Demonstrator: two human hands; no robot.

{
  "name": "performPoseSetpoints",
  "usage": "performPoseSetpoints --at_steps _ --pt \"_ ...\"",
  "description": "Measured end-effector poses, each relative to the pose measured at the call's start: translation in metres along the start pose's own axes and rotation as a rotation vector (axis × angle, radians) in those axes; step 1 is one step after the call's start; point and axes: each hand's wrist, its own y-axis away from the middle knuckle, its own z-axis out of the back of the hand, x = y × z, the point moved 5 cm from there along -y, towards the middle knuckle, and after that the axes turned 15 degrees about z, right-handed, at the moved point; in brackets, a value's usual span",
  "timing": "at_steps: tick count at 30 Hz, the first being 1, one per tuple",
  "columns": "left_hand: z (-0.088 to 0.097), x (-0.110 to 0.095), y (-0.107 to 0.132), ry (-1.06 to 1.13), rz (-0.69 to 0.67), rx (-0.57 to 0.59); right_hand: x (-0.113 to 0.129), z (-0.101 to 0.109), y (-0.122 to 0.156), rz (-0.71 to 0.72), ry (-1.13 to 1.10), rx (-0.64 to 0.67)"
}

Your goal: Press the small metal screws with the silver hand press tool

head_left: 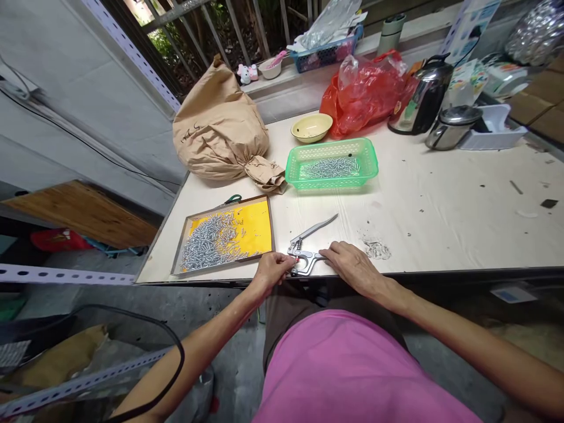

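A metal plier-like hand tool (308,249) lies at the table's near edge with its handles spread, one handle pointing up and right. My left hand (273,271) is at the tool's head with its fingers pinched together, on something too small to make out. My right hand (350,264) rests on the tool's lower handle, fingers laid over it. To the left sits a yellow tray (258,226) holding several small silver screws (210,241). Farther back is a green basket (332,164) with more screws inside.
A tied brown paper sack (220,132), a yellow bowl (311,127), a red plastic bag (365,91), a kettle (423,97) and a steel pot (452,126) stand along the back. Green-handled scissors (232,200) lie behind the tray. Metal filings (376,248) lie beside my right hand.
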Motion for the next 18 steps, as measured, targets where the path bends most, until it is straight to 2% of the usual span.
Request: performPoseSetpoints --at_steps 11,18 --pt "0.0 -0.001 -0.004 -0.138 0.054 0.064 0.0 0.001 0.0 -0.003 -0.004 0.039" --pt "0.0 0.0 -0.009 -0.182 0.059 0.08 -0.029 0.018 -0.022 0.076 0.056 0.061"
